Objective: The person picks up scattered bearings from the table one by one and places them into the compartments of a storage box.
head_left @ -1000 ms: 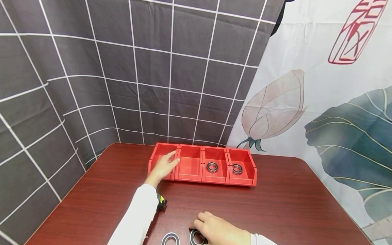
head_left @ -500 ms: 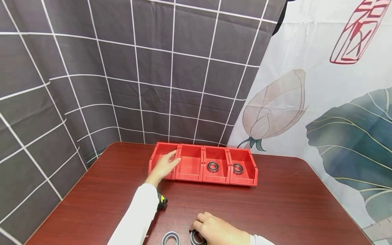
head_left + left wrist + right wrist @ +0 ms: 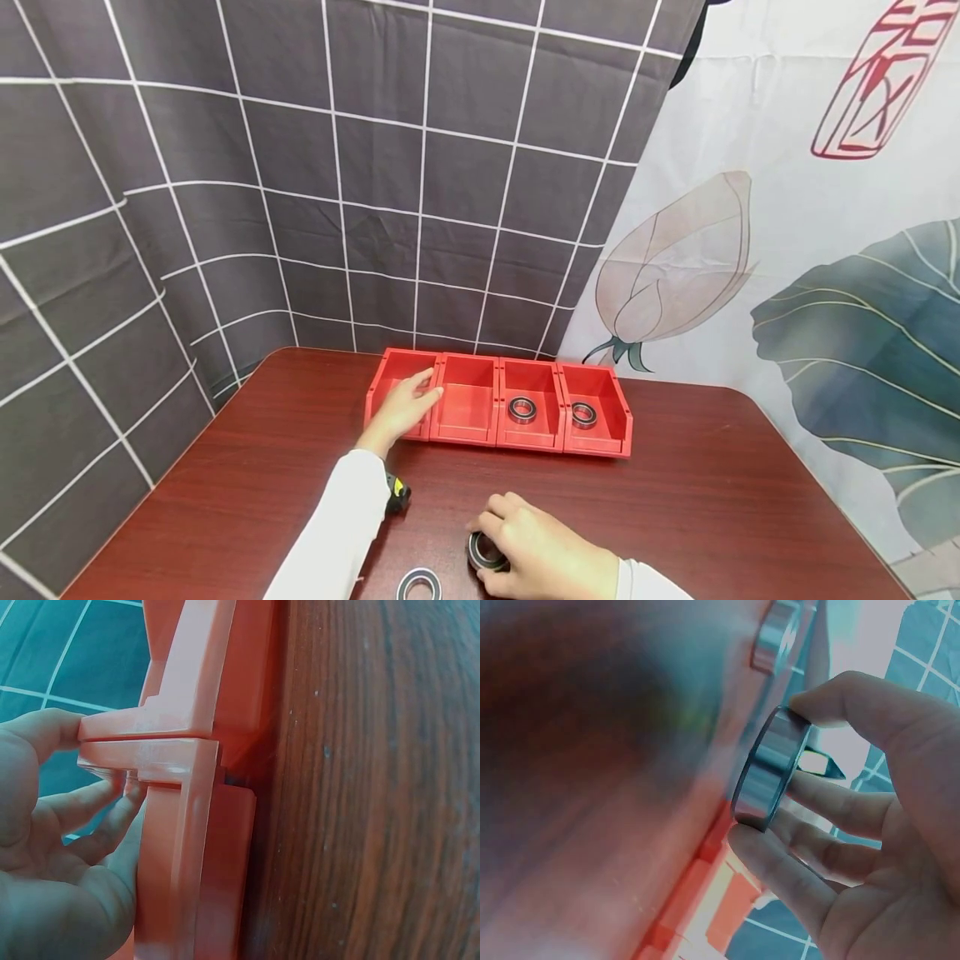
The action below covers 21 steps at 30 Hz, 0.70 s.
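Observation:
My right hand (image 3: 543, 546) holds a ball bearing (image 3: 769, 776) at its rim, thumb on one side and fingers on the other. In the right wrist view the bearing stands edge-on, close over the table. A second bearing (image 3: 418, 573) lies on the table to its left. My left hand (image 3: 401, 410) pinches the adjoining walls of the two leftmost red bins (image 3: 176, 761), thumb in one bin and fingers in the other. One bearing (image 3: 513, 410) lies in the third bin and another (image 3: 576, 417) in the fourth. My left hand partly hides the first bin.
The bins stand in a row at the back of the brown table (image 3: 675, 500), before a grey checked curtain (image 3: 375, 208) and a white printed one (image 3: 675, 275). A small black object with a yellow patch (image 3: 397, 492) shows beside the left sleeve.
My right hand has moved slightly away from me with the bearing, its thumb now showing at the near rim. My left hand has stayed on the bin walls.

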Available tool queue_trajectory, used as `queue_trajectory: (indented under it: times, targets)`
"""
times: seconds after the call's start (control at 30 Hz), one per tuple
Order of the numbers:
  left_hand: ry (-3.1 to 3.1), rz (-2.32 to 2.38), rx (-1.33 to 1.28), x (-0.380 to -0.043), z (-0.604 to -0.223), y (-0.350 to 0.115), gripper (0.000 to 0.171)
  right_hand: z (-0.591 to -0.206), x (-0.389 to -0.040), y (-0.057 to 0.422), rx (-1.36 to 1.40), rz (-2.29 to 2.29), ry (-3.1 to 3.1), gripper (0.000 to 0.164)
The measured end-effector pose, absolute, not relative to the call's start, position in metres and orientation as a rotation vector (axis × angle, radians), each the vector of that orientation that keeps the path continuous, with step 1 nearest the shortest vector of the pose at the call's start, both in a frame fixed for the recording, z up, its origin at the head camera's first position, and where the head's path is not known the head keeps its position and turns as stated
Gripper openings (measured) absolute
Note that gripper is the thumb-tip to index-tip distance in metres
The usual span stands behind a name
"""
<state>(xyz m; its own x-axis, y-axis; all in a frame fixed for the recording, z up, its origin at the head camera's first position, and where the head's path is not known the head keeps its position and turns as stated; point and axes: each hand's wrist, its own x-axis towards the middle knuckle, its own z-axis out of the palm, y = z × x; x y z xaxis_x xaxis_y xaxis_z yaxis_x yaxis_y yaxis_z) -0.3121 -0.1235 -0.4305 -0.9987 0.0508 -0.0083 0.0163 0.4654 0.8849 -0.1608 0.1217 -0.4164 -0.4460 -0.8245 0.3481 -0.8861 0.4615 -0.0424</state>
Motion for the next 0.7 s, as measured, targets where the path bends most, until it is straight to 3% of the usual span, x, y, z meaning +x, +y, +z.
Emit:
queue_trajectory:
  times: [0.33, 0.7]
  targets:
    - [2.685, 1.611, 0.078, -0.312, -0.430, -0.123, 0.061, -0.405, -0.190, 0.118, 1.291, 0.431, -2.407, 0.039]
    - [2.685, 1.612, 0.104, -0.311, -0.429, -0.123, 0.061, -0.406, -0.216, 0.111, 1.180, 0.446, -2.472, 0.036]
